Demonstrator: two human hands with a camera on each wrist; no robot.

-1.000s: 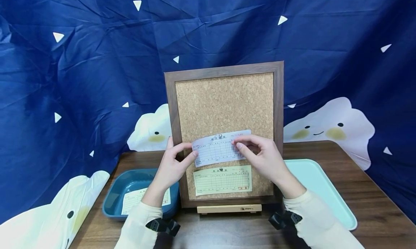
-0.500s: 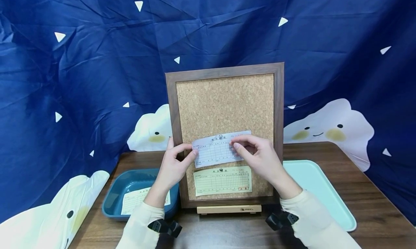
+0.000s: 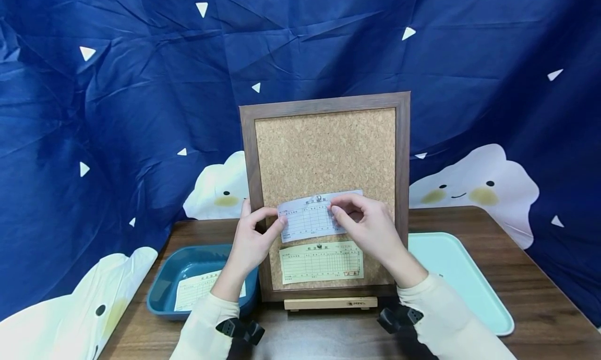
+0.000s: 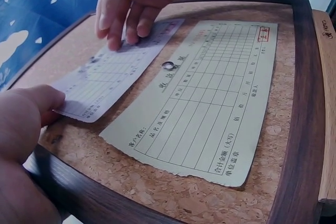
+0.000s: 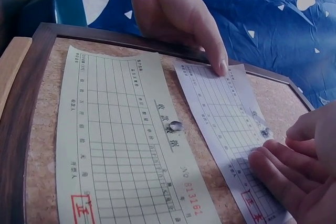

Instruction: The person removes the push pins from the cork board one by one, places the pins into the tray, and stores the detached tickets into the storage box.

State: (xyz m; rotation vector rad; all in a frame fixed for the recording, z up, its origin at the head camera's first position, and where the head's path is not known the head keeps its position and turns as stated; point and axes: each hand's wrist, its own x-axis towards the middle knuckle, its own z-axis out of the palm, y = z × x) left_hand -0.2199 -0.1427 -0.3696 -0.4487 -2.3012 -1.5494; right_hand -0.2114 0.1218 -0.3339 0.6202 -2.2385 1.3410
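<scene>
A pale purple receipt slip (image 3: 305,216) lies tilted on the lower part of a framed corkboard (image 3: 328,151), with a clear pushpin (image 3: 319,198) at its top edge. My left hand (image 3: 252,238) pinches the slip's left end between thumb and forefinger. Over the slip's right half is my right hand (image 3: 368,224); in the right wrist view its fingers (image 5: 283,171) rest lightly curved on the paper, thumb close to the pin. That hand covers part of the slip's print. Below, a pale green receipt slip (image 3: 321,266) hangs from another pushpin (image 4: 168,65).
The board leans on a wooden stand (image 3: 331,303). At left, a blue basin (image 3: 161,276) holds another receipt slip (image 3: 194,289), partly behind the left forearm. A mint tray (image 3: 469,282) lies at right on the brown table (image 3: 540,308). A blue curtain (image 3: 141,115) hangs behind.
My right hand has slid slightly left along the purple slip, closer to the pushpin. The left hand stays at the slip's left end.
</scene>
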